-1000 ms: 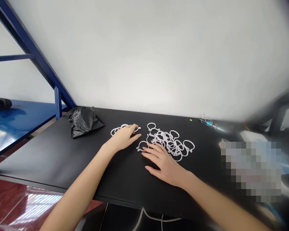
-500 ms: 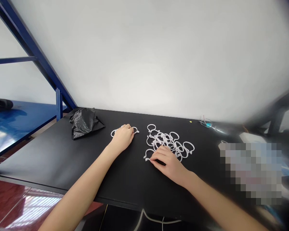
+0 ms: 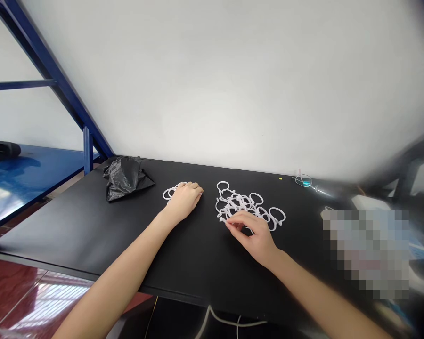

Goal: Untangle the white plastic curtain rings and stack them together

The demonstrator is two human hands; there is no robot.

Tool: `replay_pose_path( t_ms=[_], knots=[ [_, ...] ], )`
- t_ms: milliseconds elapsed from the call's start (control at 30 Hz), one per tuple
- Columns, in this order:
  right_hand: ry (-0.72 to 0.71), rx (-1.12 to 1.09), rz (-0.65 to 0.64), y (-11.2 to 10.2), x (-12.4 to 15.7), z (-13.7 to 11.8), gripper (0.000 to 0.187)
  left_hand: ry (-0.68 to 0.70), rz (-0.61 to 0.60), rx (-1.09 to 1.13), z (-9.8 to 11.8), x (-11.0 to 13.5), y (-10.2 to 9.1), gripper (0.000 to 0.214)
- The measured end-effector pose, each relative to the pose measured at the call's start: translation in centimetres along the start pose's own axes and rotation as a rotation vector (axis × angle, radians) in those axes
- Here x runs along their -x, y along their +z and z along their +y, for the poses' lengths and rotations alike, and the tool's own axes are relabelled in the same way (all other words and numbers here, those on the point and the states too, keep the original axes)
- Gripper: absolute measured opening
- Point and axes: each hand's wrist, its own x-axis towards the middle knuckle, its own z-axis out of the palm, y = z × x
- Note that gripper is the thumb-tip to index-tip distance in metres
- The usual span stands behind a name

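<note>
The right hand (image 3: pixel 252 233) pinches a ring (image 3: pixel 222 219) beside the white pile (image 3: pixel 238 200), while the left hand (image 3: pixel 186 198) covers a smaller bunch (image 3: pixel 175 188), its grip hidden.

The lone view looks from the person's head, facing forward and down over the table (image 3: pixel 183 263) to the wall (image 3: pixel 219 94) behind. It sits near, the left hand (image 3: pixel 186 200) and right hand (image 3: pixel 252 233) about mid-frame.
</note>
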Motion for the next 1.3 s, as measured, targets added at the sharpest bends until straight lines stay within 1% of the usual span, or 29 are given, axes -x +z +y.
replay_pose_path(
  t_ms=[133,300,400,500,567,600,700,733,767,833,867,900,967,1033,1067,1167,1233,1300],
  knots=[
    [0.008,0.001,0.024,0.0,0.0,0.0,0.012,0.040,0.059,0.102,0.4,0.1,-0.3,0.020],
    [0.032,0.023,0.054,0.0,-0.1,-0.1,0.010,0.047,0.119,0.181,1.1,0.3,-0.6,0.020],
    [0.050,0.038,0.089,0.0,-0.2,-0.3,0.009,0.054,0.111,0.169,1.0,0.2,-0.6,0.022],
    [0.077,0.035,0.127,0.0,-0.2,-0.3,0.010,0.063,0.071,0.131,0.8,0.2,-0.4,0.023],
    [0.107,0.022,0.154,-0.1,-0.1,-0.2,0.013,0.052,0.043,0.100,0.7,0.2,-0.1,0.021],
    [0.127,0.004,0.162,0.0,-0.1,-0.2,0.018,0.042,0.032,0.087,0.6,0.3,-0.1,0.019],
    [0.183,-0.068,0.175,0.0,0.1,0.0,0.040,0.009,0.014,0.059,0.5,0.4,0.0,0.015],
    [0.189,-0.084,0.169,0.1,0.1,0.1,0.043,-0.001,0.010,0.050,0.6,0.4,-0.1,0.016],
    [0.188,-0.093,0.159,0.2,0.2,0.2,0.041,-0.007,0.012,0.046,0.8,0.5,-0.3,0.020],
    [0.178,-0.093,0.139,0.3,0.3,0.1,0.028,0.003,0.053,0.087,1.6,0.6,-0.8,0.029],
    [0.170,-0.090,0.127,0.4,0.3,0.1,0.021,0.032,0.089,0.138,2.2,0.7,-1.1,0.035],
    [0.162,-0.086,0.120,0.4,0.4,0.0,0.017,0.077,0.135,0.212,2.9,0.8,-1.2,0.040],
    [0.129,-0.060,0.119,0.5,0.4,-0.3,0.016,0.231,0.197,0.361,4.5,1.2,-1.4,0.049],
    [0.067,-0.016,0.131,0.5,0.5,-0.6,0.015,0.357,0.212,0.453,6.1,1.5,-1.2,0.058],
    [0.037,0.008,0.141,0.5,0.5,-0.8,0.015,0.391,0.200,0.493,6.8,1.6,-1.0,0.059],
    [-0.001,0.053,0.153,0.6,0.6,-1.1,0.015,0.374,0.131,0.579,7.9,1.9,-0.3,0.056],
    [0.005,0.056,0.141,0.6,0.6,-1.2,0.018,0.331,0.091,0.601,7.9,2.0,0.0,0.053],
    [0.006,0.058,0.129,0.6,0.7,-1.3,0.019,0.319,0.077,0.604,7.8,2.1,0.1,0.052]
  ],
)
